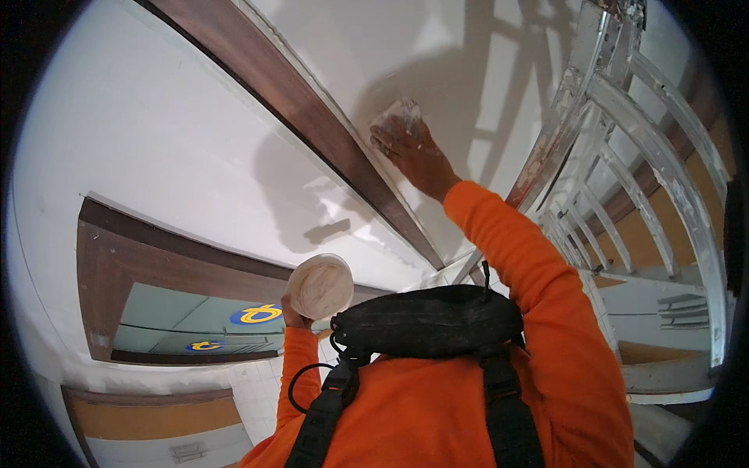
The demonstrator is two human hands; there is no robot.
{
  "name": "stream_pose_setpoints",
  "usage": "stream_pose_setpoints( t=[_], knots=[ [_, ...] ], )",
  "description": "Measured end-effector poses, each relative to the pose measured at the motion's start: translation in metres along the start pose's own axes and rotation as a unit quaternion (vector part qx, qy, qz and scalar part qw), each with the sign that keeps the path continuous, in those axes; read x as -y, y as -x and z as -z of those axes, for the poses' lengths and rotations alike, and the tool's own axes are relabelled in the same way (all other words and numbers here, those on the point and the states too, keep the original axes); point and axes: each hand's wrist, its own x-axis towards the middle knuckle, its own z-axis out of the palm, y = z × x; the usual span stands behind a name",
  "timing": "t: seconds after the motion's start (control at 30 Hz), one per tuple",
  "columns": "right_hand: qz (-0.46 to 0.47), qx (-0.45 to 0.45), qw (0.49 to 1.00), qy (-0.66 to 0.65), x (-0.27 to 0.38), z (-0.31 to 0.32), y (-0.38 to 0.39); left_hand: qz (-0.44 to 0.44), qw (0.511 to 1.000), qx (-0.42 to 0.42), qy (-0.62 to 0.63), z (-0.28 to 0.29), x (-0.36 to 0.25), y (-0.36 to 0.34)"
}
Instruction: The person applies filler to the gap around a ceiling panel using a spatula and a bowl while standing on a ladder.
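Observation:
My right hand (pixel 415 156) is raised against the white wall (pixel 441 90), beside the dark wooden trim. Its fingers press on a flat, putty-smeared scraper (pixel 403 109), whose lower part they cover. Lower down and to the left, my left hand (pixel 296 313) grips a round white tub (pixel 321 286) from its left side. Pale paste coats the inside of the tub, and its mouth faces up toward me. Most of the left hand's fingers are hidden behind the tub.
A paint-spattered metal ladder (pixel 640 132) rises close on the right. The long wooden trim (pixel 273 86) runs diagonally across the wall. A wood-framed window (pixel 105 269) with greenish panes is at left. A black pouch (pixel 429 320) hangs on my chest.

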Motion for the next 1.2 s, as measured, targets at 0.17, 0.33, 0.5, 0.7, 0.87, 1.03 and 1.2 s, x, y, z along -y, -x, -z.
stream_pose_setpoints(
  t=[0.17, 0.33, 0.5, 0.7, 0.87, 1.03, 1.2],
  knots=[
    [0.027, 0.128, 0.985, -0.109, 0.006, 0.006, 0.020, -0.001, 0.999, 0.025, -0.020, 0.013, 0.006, -0.015],
    [-0.066, -0.145, 0.981, -0.111, -0.023, 0.053, -0.036, 0.033, 0.999, -0.017, 0.007, 0.027, 0.007, -0.007],
    [-0.065, -0.207, 0.967, -0.131, -0.049, 0.068, -0.102, 0.009, 0.999, -0.029, -0.014, 0.028, 0.006, 0.004],
    [-0.021, -0.135, 0.990, -0.045, -0.013, 0.003, -0.047, -0.017, 0.998, -0.041, -0.052, 0.035, 0.009, 0.019],
    [0.021, -0.027, 0.999, 0.008, 0.030, -0.033, 0.032, -0.037, 0.990, -0.040, -0.127, 0.036, 0.011, 0.014],
    [0.072, 0.220, 0.952, -0.200, 0.040, 0.021, 0.044, -0.003, 0.999, -0.044, 0.031, 0.035, 0.018, 0.007],
    [-0.077, 0.186, 0.871, -0.447, 0.006, 0.033, 0.033, 0.028, 0.988, -0.118, -0.100, -0.014, 0.003, -0.004]
  ],
)
